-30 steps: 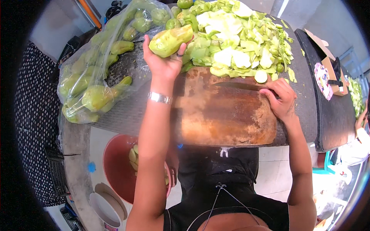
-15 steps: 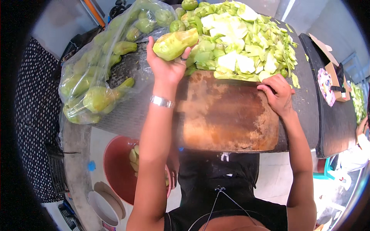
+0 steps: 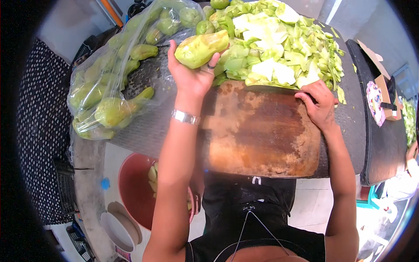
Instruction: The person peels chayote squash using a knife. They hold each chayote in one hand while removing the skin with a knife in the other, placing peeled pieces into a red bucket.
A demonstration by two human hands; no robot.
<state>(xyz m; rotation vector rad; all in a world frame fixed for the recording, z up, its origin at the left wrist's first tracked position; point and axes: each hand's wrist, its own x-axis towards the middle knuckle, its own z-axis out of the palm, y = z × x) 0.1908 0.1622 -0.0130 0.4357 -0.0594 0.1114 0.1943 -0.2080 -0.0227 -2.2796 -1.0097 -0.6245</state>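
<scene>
A pale green, pear-shaped peeled chayote [image 3: 201, 49] rests in my left hand [image 3: 192, 81], palm up, thumb on one side and fingers curled round the other. It is above the left far corner of a worn wooden cutting board [image 3: 262, 139]. At the board's far right corner my right hand [image 3: 321, 102] is closed round the handle of a knife [image 3: 275, 88]. The dark blade lies leftward along the board's far edge, against a big heap of green peelings and white-faced slices [image 3: 279, 48]. Most of the handle is hidden by my fingers.
A clear plastic bag [image 3: 104, 91] of unpeeled chayotes lies at the left on the dark table [image 3: 144, 109]. Below the table stand a red bucket [image 3: 133, 192] with pale pieces and a white basin [image 3: 118, 231]. An open cardboard box [image 3: 384, 96] sits at the right; another person's arm [image 3: 411, 157] shows there.
The view has shifted slightly, so the board and heap sit a little further right. Both hands keep their hold, and the chayote is still in the left palm.
</scene>
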